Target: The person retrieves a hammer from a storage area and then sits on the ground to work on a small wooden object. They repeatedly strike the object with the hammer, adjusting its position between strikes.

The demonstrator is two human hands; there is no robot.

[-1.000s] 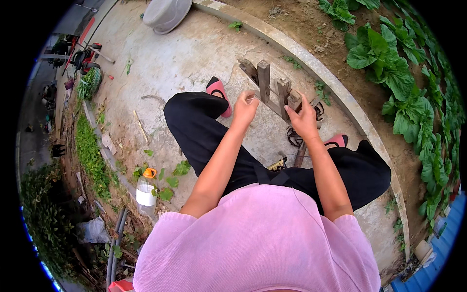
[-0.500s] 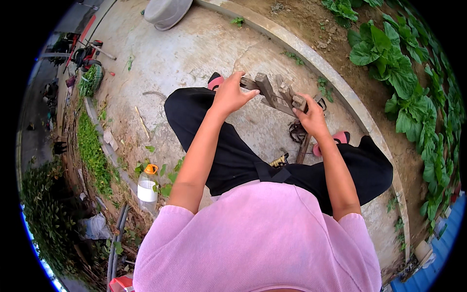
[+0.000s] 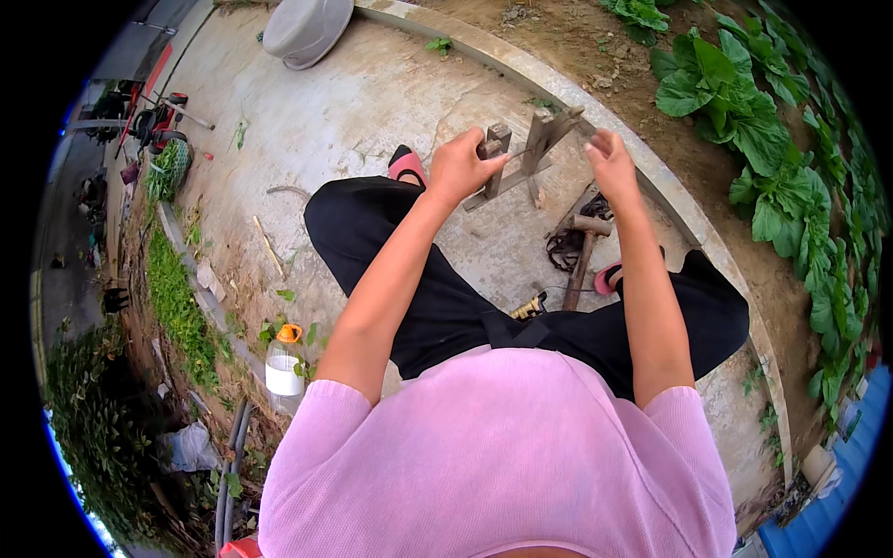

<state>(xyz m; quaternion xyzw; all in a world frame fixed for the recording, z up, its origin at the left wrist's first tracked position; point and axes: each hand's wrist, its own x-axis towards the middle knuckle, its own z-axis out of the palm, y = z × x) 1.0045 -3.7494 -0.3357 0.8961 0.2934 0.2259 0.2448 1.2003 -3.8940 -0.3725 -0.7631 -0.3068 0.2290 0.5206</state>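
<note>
A weathered wooden frame (image 3: pixel 535 156), made of several bars joined together, is held above the concrete in front of my knees. The fingers and thumb of my left hand (image 3: pixel 464 168) close round a bar at its left end. My right hand (image 3: pixel 611 166) hovers just off the frame's right end, fingers loosely curled and apart, with nothing visible in them. Below that hand lies a hammer (image 3: pixel 583 256) with a wooden handle, beside a tangle of dark straps (image 3: pixel 565 249). A yellow-and-black tool (image 3: pixel 530 307) lies close to my lap, partly hidden.
A grey tub (image 3: pixel 307 33) stands at the far edge of the concrete. To my left is a bottle with an orange cap (image 3: pixel 285 370). A low concrete kerb (image 3: pixel 684 216) curves along the right, with leafy green plants (image 3: pixel 735 112) beyond it.
The wooden frame has turned, its right end swinging up and away from me. My right hand has come off it and moved slightly farther out, uncovering the hammer's head. My left hand keeps its grip.
</note>
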